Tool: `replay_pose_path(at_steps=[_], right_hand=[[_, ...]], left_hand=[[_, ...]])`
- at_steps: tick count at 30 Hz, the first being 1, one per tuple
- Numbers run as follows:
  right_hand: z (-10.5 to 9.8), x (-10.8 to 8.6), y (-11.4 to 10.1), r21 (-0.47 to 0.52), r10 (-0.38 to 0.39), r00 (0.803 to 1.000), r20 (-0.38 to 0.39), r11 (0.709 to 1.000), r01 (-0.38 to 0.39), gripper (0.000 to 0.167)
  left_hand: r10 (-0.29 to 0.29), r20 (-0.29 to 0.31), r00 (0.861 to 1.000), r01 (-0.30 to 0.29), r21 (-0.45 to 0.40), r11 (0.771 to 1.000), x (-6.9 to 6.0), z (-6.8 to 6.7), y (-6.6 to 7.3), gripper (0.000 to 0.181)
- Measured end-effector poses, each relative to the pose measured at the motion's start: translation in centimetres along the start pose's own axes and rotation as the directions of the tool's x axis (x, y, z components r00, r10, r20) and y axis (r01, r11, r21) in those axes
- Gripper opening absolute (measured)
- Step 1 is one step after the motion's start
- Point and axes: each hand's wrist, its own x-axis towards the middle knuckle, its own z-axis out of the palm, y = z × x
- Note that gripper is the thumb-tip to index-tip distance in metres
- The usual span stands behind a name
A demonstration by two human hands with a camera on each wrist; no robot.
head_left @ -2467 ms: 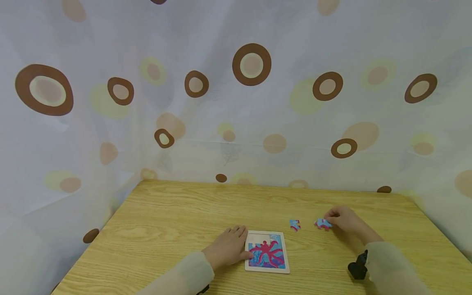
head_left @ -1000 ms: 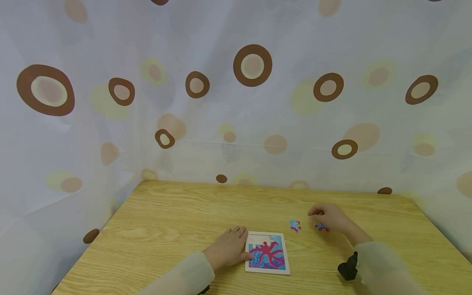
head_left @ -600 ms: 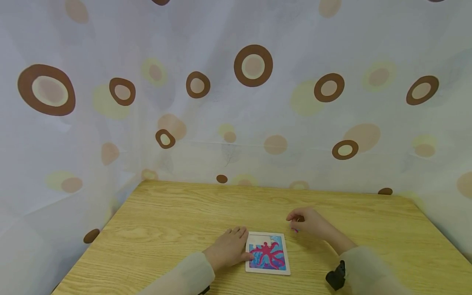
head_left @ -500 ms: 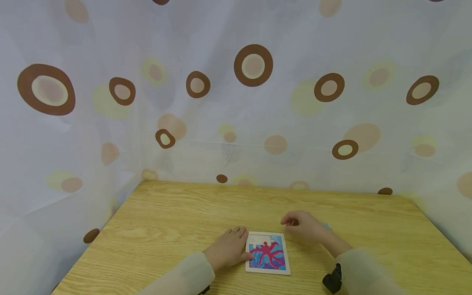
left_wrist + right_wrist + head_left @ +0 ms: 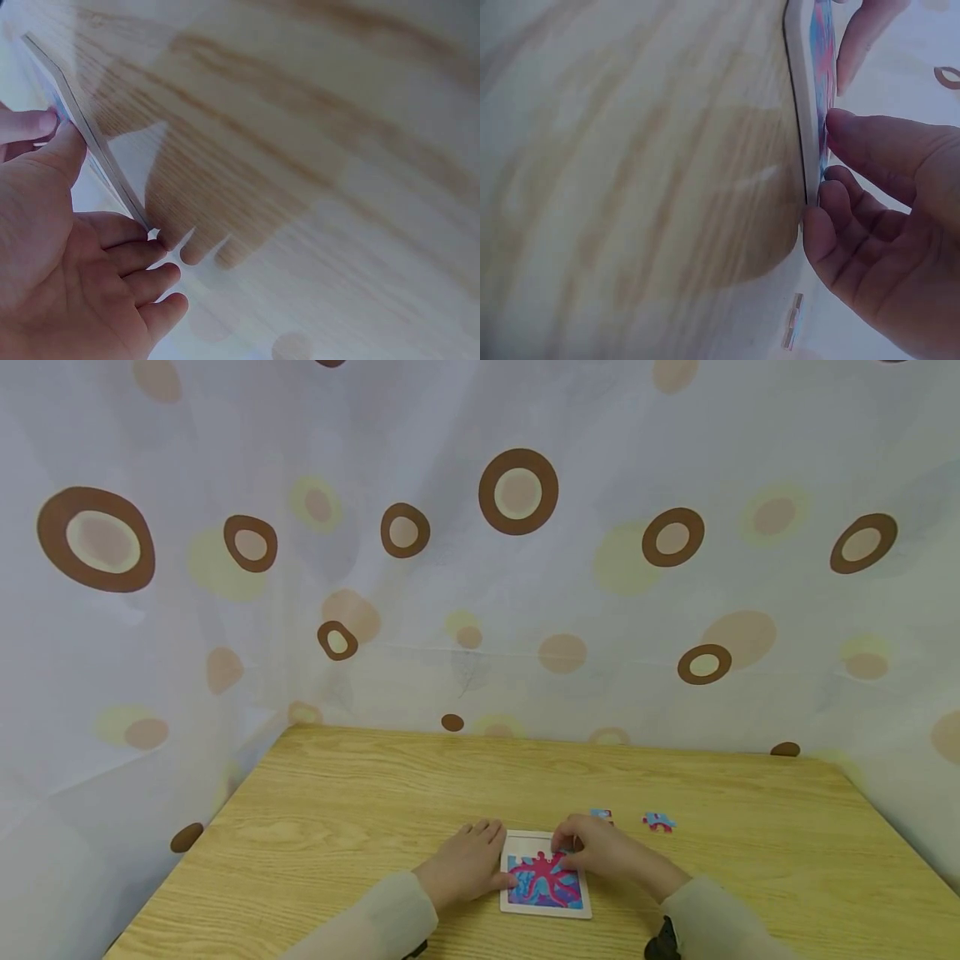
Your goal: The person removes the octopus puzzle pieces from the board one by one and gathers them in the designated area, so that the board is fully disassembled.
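The framed octopus puzzle point(image 5: 543, 881) lies on the table in the head view, bare at its upper left. My left hand point(image 5: 462, 864) rests along its left edge with fingers extended and the thumb on the picture; the left wrist view shows that thumb point(image 5: 64, 150) over the rim. At the upper right corner is my right hand point(image 5: 600, 847), its fingers bent over the picture. In the right wrist view, its thumb point(image 5: 877, 142) touches the picture and other fingers curl at the frame's edge. Those fingers hide part of the corner.
Behind my right hand lies a loose puzzle piece point(image 5: 602, 814), partly covered by it. Another loose piece point(image 5: 660, 822) lies farther right on the wooden table point(image 5: 360, 810). A patterned curtain point(image 5: 420, 685) stands along the table's back and sides.
My right hand has moved left and nearer, from the loose pieces to the puzzle's upper right corner. The right loose piece shows fully again. My left hand has stayed in place.
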Motion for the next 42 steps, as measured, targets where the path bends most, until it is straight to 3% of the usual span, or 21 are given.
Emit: replay_pose_path(at_steps=[20,27,34,42], right_hand=[[0.15,-0.23,-0.34,-0.008,-0.004,1.0,-0.025,1.0,0.003,0.01],[-0.06,-0.47,-0.33,0.019,-0.001,0.998,-0.057,1.0,0.002,0.024],[-0.48,-0.63,-0.22,0.074,0.007,0.997,-0.076,0.997,-0.002,0.014],[-0.8,-0.58,0.22,0.105,0.013,0.994,-0.11,0.994,-0.001,0.016]], left_hand=[[-0.005,-0.011,1.0,0.005,-0.015,1.0,0.13,0.05,0.04,0.073],[-0.004,-0.003,1.0,0.004,-0.022,1.0,0.04,-0.01,0.07,0.072],[-0.007,0.002,1.0,0.007,-0.019,1.0,0.05,-0.09,0.1,0.073],[-0.013,0.011,1.0,0.013,-0.012,1.0,0.09,-0.13,0.12,0.074]])
